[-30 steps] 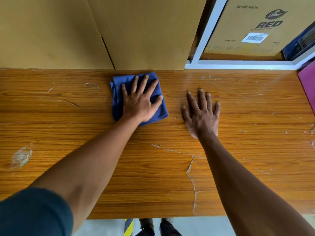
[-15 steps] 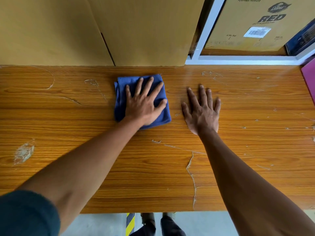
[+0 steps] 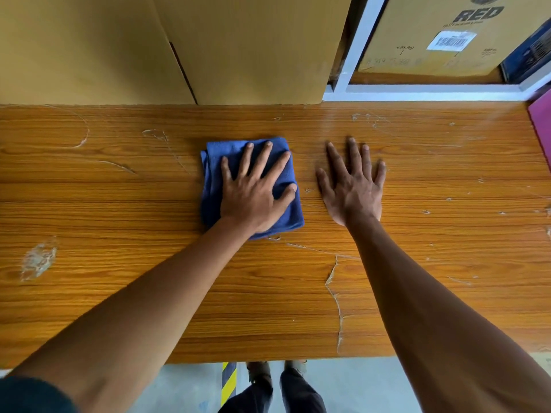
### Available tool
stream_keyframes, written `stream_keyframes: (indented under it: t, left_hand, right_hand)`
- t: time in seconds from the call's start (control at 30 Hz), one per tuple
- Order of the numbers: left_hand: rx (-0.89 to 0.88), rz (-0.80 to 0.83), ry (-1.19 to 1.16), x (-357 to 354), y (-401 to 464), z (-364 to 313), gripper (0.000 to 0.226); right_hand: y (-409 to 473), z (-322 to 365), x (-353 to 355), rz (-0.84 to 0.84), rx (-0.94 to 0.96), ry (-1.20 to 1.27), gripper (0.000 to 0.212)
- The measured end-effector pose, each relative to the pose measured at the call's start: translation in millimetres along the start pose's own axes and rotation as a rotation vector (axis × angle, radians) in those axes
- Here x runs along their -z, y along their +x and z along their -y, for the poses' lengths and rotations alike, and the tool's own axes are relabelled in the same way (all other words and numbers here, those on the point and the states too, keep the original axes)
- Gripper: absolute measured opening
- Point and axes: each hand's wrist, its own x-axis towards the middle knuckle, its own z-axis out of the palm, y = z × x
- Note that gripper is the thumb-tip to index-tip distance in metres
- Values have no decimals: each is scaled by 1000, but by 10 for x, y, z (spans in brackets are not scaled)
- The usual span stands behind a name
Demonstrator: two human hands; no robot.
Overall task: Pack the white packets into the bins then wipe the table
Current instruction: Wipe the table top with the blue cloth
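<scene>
On the wooden table, the left hand presses flat, fingers spread, on the blue cloth. Just right of the cloth, the right hand lies flat, fingers straight.

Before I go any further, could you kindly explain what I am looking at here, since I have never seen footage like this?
There is no machine here: a person wears a camera on the head, looking down at their own two bare arms. The left hand presses flat, fingers spread, on a folded blue cloth lying on the scratched wooden table. The right hand rests flat on the bare wood beside it, holding nothing. Plain brown cardboard boxes stand along the table's far edge. No white packets are visible, so this looks like the wiping part of the job.
</scene>
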Motion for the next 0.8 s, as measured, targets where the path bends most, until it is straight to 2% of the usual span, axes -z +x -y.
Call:
stream_keyframes:
  t: [0.23,0.33,0.53,0.8]
  left_hand:
    - [88,40,-17,77,919,68,78]
    - [67,51,-22,26,680,-10,77]
    - [-84,48,21,-139,-258,-402,74]
    - [-137,66,1,-75,642,-591,76]
  right_hand:
    - [10,7,-21,-14,-5,3,67]
    - [-3,-5,-23,0,-7,-2,66]
    - [-66,-155,73,17,38,97,63]
    - [145,-833,192,28,-23,16,67]
